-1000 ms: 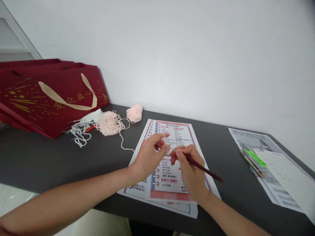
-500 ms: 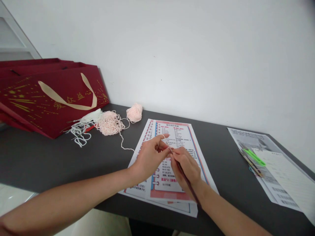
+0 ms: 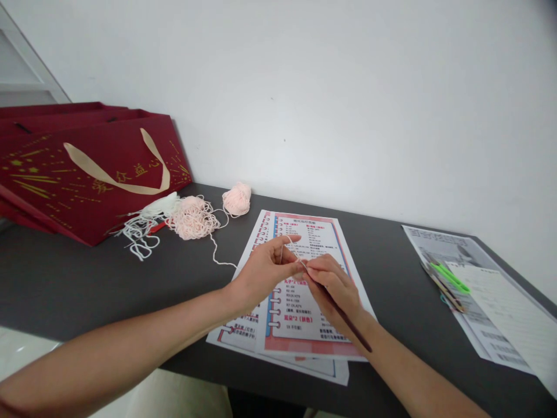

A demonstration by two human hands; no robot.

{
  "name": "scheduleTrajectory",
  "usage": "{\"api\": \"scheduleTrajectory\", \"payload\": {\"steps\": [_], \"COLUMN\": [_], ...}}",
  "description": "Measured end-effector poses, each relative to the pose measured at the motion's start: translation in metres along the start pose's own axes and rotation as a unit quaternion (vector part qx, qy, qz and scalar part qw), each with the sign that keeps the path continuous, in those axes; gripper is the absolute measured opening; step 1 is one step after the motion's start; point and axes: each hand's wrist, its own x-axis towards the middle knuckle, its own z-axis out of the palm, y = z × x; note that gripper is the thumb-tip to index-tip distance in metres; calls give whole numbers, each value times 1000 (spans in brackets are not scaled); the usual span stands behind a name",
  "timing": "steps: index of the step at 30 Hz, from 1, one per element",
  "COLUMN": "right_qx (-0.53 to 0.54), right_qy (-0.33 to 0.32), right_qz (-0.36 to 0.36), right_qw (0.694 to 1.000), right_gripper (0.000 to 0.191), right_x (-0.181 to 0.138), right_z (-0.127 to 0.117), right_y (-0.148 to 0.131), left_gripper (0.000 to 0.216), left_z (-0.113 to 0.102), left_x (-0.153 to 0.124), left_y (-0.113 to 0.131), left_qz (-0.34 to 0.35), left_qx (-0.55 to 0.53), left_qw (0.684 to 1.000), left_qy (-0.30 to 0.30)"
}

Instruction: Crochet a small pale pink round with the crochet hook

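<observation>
Pale cloth [image 3: 187, 395] shows at the bottom of the frame, below the near edge of the dark table [image 3: 108, 284], which slants down to the right. Above that edge, at lower centre, overlapping printed sheets [image 3: 300, 325] lie with their nearest corner close to it. Printed notebook rings run down their left sides; red lettering reads "耳朵*2 (肤色)", with "R1" and "R2" lines above it. Much of the smaller print is too blurred to read.

Over the sheets, at centre, the right hand [image 3: 335, 284] grips a dark-handled tool [image 3: 348, 316] in a narrow hold, its handle slanting down to the right. The left hand [image 3: 259, 267] has thumb and fingers pinched at the working yarn [image 3: 282, 251], which passes over the raised forefinger; the tool's thin end meets the yarn there, too small to make out.

From the left hand a strand trails left to a loose pink yarn heap [image 3: 192, 220]. White yarn [image 3: 141, 232] lies against its left side, and a pink ball [image 3: 237, 199] sits farther back, near the wall [image 3: 348, 116].

Bare tabletop stretches left of the sheets, and a dark band separates them from papers [image 3: 500, 313] at right, which bear a green item [image 3: 451, 277].

At upper left, a red gift bag [image 3: 87, 174] with cream handles shows gold characters, "爱众益心".
</observation>
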Motion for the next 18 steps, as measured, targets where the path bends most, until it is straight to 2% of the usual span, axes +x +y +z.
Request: {"api": "scheduleTrajectory", "payload": {"steps": [4, 7, 10, 14, 18], "right_qx": [-113, -186, -185, -36, 116], "right_qy": [-42, -53, -50, 34, 110], "right_qz": [-103, -107, -35, 102, 264], "right_qw": [987, 975, 981, 994, 951], "right_gripper": [24, 20, 15, 16, 12], "right_x": [-1, -2, -2, 0, 2], "right_z": [-7, -4, 3, 8, 9], "right_y": [4, -4, -13, -20, -21], "left_gripper": [46, 40, 44, 50, 50], "left_z": [0, 2, 3, 4, 4], "left_x": [-1, -1, 0, 1, 1], "left_y": [4, 3, -2, -3, -1], "left_qz": [-88, -86, -30, 28, 48], "left_qx": [-132, -163, -106, -15, 28], "left_qw": [987, 983, 994, 999, 998], "left_qy": [-31, -12, 28, 27, 29]}}
